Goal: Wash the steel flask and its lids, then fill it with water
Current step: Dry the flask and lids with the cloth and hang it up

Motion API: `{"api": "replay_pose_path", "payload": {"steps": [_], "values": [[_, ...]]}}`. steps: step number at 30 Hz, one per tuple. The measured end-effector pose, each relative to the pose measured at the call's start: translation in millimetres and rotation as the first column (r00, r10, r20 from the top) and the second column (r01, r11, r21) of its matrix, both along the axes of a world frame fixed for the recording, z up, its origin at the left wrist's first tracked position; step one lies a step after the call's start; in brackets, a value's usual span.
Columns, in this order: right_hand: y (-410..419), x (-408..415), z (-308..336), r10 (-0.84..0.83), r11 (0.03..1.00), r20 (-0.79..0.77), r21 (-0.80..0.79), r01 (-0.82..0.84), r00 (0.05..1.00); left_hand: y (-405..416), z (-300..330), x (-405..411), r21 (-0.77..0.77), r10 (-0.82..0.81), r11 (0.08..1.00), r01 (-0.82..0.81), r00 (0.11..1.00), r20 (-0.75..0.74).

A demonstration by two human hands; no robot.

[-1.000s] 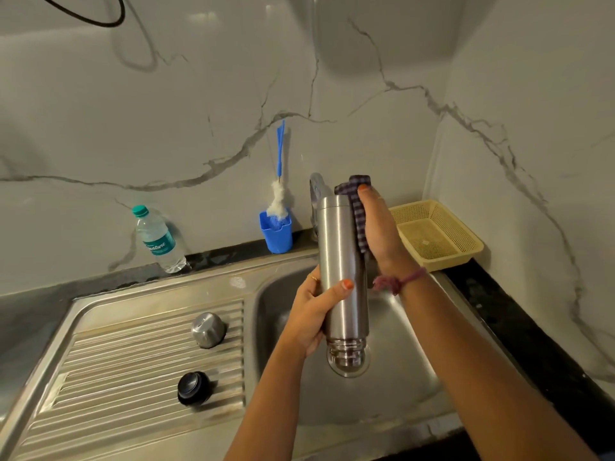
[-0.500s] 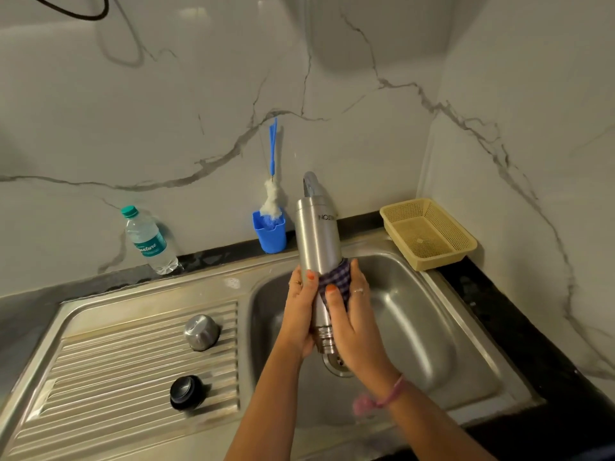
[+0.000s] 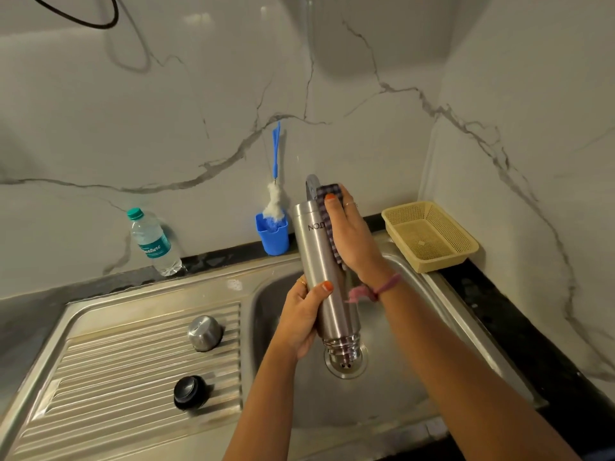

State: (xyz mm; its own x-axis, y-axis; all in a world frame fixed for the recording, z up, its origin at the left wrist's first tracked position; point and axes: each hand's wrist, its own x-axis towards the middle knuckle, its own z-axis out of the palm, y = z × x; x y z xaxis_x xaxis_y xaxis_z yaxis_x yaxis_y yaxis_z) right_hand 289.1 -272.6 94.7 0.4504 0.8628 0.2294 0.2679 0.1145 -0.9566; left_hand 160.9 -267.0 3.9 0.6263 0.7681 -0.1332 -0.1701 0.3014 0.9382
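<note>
On the head camera I see my left hand (image 3: 301, 319) wrapped around the lower half of the steel flask (image 3: 327, 274), which is held upside down over the sink basin (image 3: 392, 387), its threaded mouth pointing at the drain (image 3: 346, 362) just below that hand. My right hand (image 3: 352, 234) lies higher up, palm pressing a dark checked cloth (image 3: 329, 221) against the flask's side near its upturned base, fingers closed over the cloth. The tap spout (image 3: 311, 186) peeks out just behind that hand. Left of my left hand, on the ribbed drainboard (image 3: 109, 371), sit the steel cap (image 3: 204, 332) and, nearer me, the black inner lid (image 3: 189, 392), apart from each other. Beyond the right hand a yellow basket (image 3: 429, 236) rests on the counter; beyond the left, a blue cup (image 3: 273, 236) holding a bottle brush (image 3: 275, 194), and a plastic water bottle (image 3: 153, 242).
</note>
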Motion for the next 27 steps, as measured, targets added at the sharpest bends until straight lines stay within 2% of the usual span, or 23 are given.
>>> {"api": "replay_pose_path", "payload": {"steps": [2, 5, 7, 11, 15, 18, 20, 22, 24, 27], "values": [[-12, -13, -22, 0.037, 0.999, 0.066, -0.027, -0.035, 0.997, 2, 1, 2, -0.043, 0.082, 0.996, -0.081, 0.996, 0.028], [-35, -26, -54, 0.042, 0.993, 0.293, -0.12, -0.007, 0.955, 7, 0, 4, -0.167, 0.213, 0.965, -0.202, 0.976, 0.053], [-52, -34, -70, 0.046, 0.983, 0.308, -0.184, 0.012, 0.95, 6, -4, 4, -0.226, 0.271, 0.941, -0.252, 0.961, 0.059], [-78, -44, -95, 0.006, 0.987, 0.391, -0.148, 0.056, 0.92, -5, -12, 8, -0.359, 0.301, 0.894, -0.268, 0.953, 0.039], [-94, -54, -105, -0.067, 0.975, 0.491, -0.152, 0.161, 0.869, -13, -14, 12, -0.344, 0.317, 0.901, -0.264, 0.942, 0.107], [-90, -54, -99, -0.077, 0.969, 0.402, -0.184, 0.163, 0.912, -15, -15, 14, -0.329, 0.291, 0.914, -0.237, 0.948, 0.126], [-75, -45, -89, -0.048, 0.973, 0.214, -0.209, 0.094, 0.976, -18, -13, 13, -0.335, 0.229, 0.927, -0.17, 0.963, 0.143], [-59, -33, -72, 0.004, 0.977, 0.003, -0.212, -0.003, 1.0, -21, -9, 11, -0.337, 0.162, 0.936, -0.102, 0.975, 0.154], [-44, -17, -54, 0.055, 0.975, -0.147, -0.204, -0.085, 0.988, -19, -7, 10, -0.256, 0.133, 0.961, -0.105, 0.987, 0.095], [-27, 0, -36, 0.108, 0.97, -0.206, -0.195, -0.149, 0.973, -14, -2, 6, -0.075, 0.096, 0.992, -0.101, 0.993, -0.066]]}}
